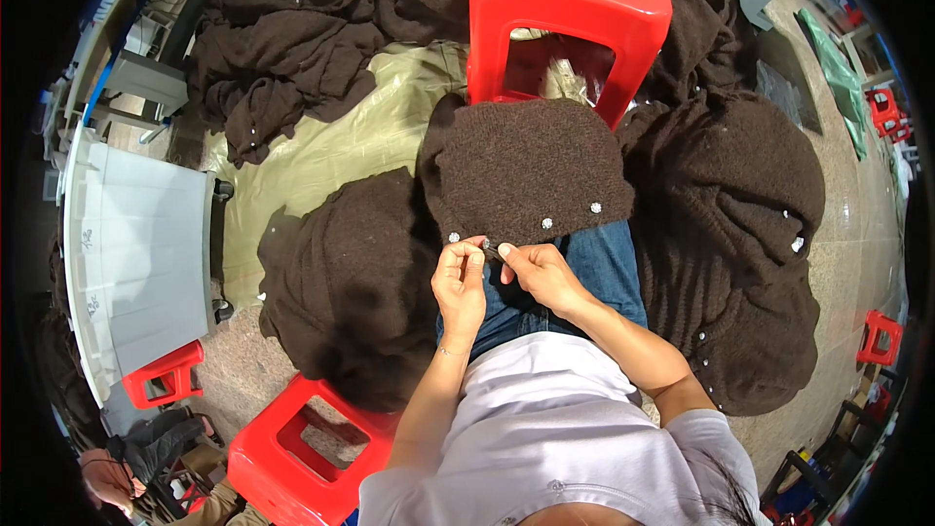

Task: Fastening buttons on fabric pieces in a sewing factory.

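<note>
A dark brown knit garment [531, 151] lies over my lap, its near edge set with several small sparkly white buttons [547, 223]. My left hand [460, 284] is closed in a pinch at that edge, fingertips beside one of the buttons. Just to its right, my right hand [542, 275] pinches the same edge between thumb and forefinger. The fingertips of both hands nearly meet around a small button, partly covered by them. Whether a thread or small tool is also between the fingers is too small to make out.
A red plastic stool [570, 0] stands ahead. Brown knit piles [341, 273] lie left, right and beyond, partly on yellowish sheeting [321, 136]. A white wheeled bin [146, 253] is at the left. Another red stool [292, 458] stands near left. A person's hand [112, 482] shows lower left.
</note>
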Tool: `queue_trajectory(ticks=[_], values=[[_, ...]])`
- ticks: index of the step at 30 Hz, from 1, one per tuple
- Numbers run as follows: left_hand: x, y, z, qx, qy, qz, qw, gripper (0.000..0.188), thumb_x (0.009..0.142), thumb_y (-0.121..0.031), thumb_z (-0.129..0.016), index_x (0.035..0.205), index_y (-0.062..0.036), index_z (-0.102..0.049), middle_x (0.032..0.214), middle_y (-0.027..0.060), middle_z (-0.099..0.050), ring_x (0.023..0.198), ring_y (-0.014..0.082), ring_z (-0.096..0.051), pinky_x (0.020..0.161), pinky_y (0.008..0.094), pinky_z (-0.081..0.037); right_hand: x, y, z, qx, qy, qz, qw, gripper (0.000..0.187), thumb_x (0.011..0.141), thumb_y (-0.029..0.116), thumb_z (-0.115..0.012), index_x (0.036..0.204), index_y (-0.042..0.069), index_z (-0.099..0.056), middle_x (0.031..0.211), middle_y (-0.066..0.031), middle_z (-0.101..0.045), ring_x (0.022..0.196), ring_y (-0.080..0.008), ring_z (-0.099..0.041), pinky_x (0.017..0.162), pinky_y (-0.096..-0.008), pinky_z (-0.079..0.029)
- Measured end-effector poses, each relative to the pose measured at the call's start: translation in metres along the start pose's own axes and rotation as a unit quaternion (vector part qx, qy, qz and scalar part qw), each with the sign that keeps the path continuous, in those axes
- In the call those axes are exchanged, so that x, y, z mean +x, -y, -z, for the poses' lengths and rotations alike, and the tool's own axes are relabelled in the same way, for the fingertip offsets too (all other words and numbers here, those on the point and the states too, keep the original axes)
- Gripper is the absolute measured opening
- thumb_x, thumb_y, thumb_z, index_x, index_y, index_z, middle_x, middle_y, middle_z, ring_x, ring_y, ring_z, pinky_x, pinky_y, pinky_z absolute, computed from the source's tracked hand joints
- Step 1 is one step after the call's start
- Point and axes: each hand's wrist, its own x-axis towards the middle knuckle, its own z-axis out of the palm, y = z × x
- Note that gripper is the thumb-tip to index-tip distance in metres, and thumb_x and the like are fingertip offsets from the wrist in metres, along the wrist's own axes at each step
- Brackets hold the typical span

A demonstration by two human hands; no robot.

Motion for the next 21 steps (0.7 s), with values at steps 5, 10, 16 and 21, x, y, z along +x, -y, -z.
queue_trajectory(ticks=[5,10,16,21], values=[[0.000,-0.001,0.002,-0.031,0.003,0.012,0.999,0.004,0.094,-0.007,-0.059,0.093,-0.0035,-0.057,0.109,0.0093,-0.064,0.076,0.0054,-0.050,0.066,0.0193,-0.042,0.000,0.003,-0.002,-0.012,-0.015,0.017,1.000,0.050,0.099,0.040,-0.051,0.067,0.003,-0.063,0.048,0.0059,-0.039,0.043,-0.0046,-0.032,0.041,-0.0264,-0.024],[0.000,-0.007,0.000,-0.011,0.009,0.007,1.000,0.003,0.095,-0.006,-0.057,0.093,-0.0036,-0.057,0.108,0.0092,-0.064,0.077,0.0057,-0.051,0.065,0.0192,-0.042,-0.001,-0.008,0.003,-0.033,-0.030,0.067,0.997,0.050,0.099,0.041,-0.051,0.068,0.004,-0.062,0.049,0.0061,-0.039,0.044,-0.0043,-0.031,0.040,-0.0260,-0.023],[0.011,0.004,0.019,0.161,-0.113,-0.111,0.974,0.005,0.092,0.001,-0.058,0.095,-0.0014,-0.056,0.103,0.0046,-0.061,0.078,0.0058,-0.052,0.065,0.0189,-0.044,-0.038,-0.009,0.027,0.067,0.046,-0.012,0.997,0.052,0.100,0.047,-0.046,0.075,0.004,-0.060,0.049,0.0085,-0.034,0.042,-0.0015,-0.025,0.040,-0.0219,-0.018],[0.011,-0.025,-0.013,0.256,-0.087,-0.217,0.938,0.008,0.084,0.005,-0.064,0.090,-0.0013,-0.063,0.094,0.0085,-0.060,0.073,0.0140,-0.055,0.063,0.0236,-0.043,-0.051,-0.028,0.040,0.241,-0.129,-0.030,0.961,0.034,0.095,0.039,-0.059,0.088,0.006,-0.059,0.051,0.0087,-0.033,0.039,-0.0023,-0.026,0.038,-0.0216,-0.020]])
